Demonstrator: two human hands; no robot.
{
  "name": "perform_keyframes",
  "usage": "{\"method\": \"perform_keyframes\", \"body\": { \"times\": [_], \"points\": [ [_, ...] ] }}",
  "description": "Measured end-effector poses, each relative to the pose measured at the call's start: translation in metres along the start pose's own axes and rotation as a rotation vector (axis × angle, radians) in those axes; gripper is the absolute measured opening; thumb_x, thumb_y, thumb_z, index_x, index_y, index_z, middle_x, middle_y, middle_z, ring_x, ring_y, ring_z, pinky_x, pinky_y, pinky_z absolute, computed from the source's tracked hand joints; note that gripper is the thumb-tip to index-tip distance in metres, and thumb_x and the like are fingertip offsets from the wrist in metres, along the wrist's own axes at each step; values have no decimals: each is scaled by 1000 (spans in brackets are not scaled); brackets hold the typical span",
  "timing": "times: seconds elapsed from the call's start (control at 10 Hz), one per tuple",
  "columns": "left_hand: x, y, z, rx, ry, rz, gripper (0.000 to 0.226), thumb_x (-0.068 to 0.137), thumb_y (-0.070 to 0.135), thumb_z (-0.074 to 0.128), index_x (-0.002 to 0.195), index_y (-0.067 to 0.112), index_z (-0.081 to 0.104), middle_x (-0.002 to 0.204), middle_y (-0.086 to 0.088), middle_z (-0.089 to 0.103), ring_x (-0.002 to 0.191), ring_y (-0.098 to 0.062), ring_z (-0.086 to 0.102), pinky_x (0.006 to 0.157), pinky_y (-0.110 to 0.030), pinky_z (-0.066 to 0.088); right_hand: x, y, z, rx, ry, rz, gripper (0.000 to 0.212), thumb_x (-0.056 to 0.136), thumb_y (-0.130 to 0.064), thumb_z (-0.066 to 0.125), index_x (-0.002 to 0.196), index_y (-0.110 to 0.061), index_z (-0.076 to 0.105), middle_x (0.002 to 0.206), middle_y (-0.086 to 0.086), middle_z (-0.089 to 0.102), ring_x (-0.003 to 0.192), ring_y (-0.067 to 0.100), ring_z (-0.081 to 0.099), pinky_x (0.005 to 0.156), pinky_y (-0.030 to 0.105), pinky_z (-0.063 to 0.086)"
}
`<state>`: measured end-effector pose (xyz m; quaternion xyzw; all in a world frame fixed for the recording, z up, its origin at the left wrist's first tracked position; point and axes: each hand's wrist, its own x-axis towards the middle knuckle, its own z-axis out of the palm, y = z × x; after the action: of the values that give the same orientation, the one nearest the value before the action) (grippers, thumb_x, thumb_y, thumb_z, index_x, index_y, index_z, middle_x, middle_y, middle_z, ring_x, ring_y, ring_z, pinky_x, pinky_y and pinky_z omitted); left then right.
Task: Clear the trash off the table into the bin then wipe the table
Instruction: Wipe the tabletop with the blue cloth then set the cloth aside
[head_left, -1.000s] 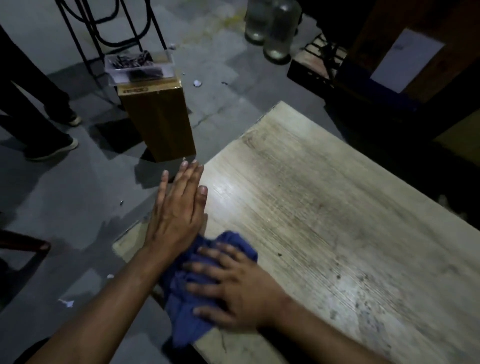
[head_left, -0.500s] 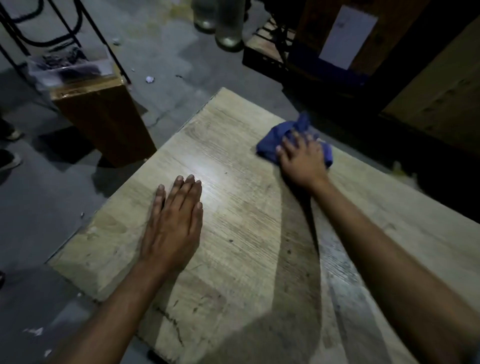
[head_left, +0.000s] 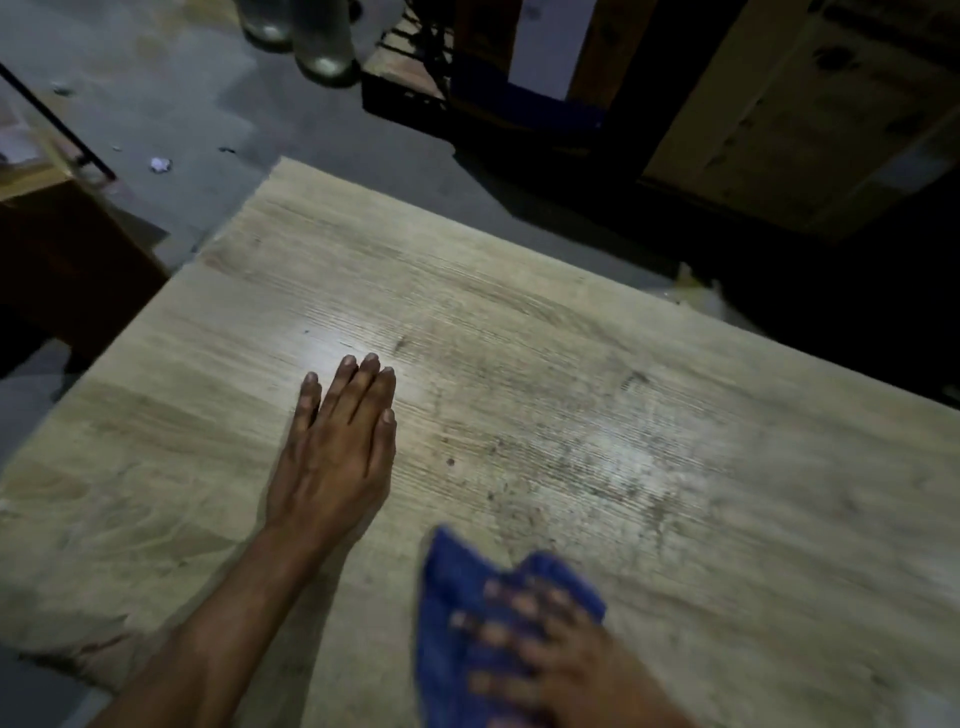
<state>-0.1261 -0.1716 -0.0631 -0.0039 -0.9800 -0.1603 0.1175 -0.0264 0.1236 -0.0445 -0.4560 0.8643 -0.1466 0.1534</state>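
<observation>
I'm looking down at two bare forearms, no sleeves anywhere in view. No watch, bracelet or ring on the left hand (head_left: 337, 457); its fingers are long and slim, nails short and pale, tendons and veins ridging the back. The right hand (head_left: 550, 654), near the bottom edge, comes through blurred; I can make out pale nails on its fingers, little more.

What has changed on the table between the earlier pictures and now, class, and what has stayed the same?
The right hand has dragged the blue cloth back from the table's far edge to the near side, blurred mid-wipe and pressing down on it throughout. The left hand stays flat on the table, fingers straight. Nothing was picked up or let go.
</observation>
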Motion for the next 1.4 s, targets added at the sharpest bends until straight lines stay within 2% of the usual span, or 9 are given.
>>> {"method": "perform_keyframes", "body": {
  "times": [0.1,0.3,0.5,0.7,0.8,0.9,1.0,1.1,1.4],
  "points": [
    [-1,24,6,0,-41,23,56,113,35,33,166,21,45,177,1,35,168,-17,21,137,-51,10,-18,85,-40,-177,181,5,38,108,-52,57,135,-31,72,169,-1,43,158,31,37,127,56,29],
    [-8,82,17,6,-79,57,57,114,37,30,168,24,41,179,3,30,169,-15,16,138,-49,6,57,222,-111,-161,301,694,60,109,-60,26,158,-34,49,175,-8,29,163,26,21,130,56,19],
    [-25,131,25,90,-48,-33,58,112,30,31,168,16,39,178,-5,32,168,-26,22,137,-54,11,57,135,-73,-181,279,594,53,106,-42,38,157,-30,52,175,0,30,164,35,18,133,57,6],
    [-45,157,36,111,106,-88,51,112,24,37,157,7,54,168,-16,48,160,-34,40,133,-60,22,-111,-14,24,-141,336,479,41,97,-55,51,134,-44,66,164,-11,49,158,27,39,124,56,29],
    [-53,173,36,80,53,-95,55,113,30,32,160,9,51,171,-15,44,163,-32,36,135,-58,17,-189,-10,64,192,510,636,58,87,-62,14,100,-41,67,111,-14,81,136,11,64,111,51,42],
    [-56,190,33,13,-5,-101,58,111,36,31,159,12,53,171,-12,44,163,-27,34,136,-54,14,-361,4,73,29,-51,912,73,109,-64,14,113,-34,80,150,-4,59,149,30,44,127,48,15],
    [-58,195,31,-18,-30,-91,59,110,38,32,158,13,54,171,-11,44,162,-28,35,135,-52,16,-448,37,47,-185,180,1200,70,112,-51,25,125,-8,79,165,10,38,147,45,44,127,56,22],
    [-58,192,28,-2,-46,-74,56,110,36,35,158,14,53,171,-12,44,161,-29,37,133,-53,19,-420,47,34,-191,419,1499,58,109,-45,37,135,-4,71,164,20,47,152,48,39,120,64,31],
    [-59,188,27,12,-4,-7,51,112,35,38,155,14,56,168,-12,49,159,-29,40,133,-54,20,-177,-40,35,-21,506,1033,54,107,-62,42,146,-32,65,168,-1,45,162,36,26,129,60,19]
  ]
}}
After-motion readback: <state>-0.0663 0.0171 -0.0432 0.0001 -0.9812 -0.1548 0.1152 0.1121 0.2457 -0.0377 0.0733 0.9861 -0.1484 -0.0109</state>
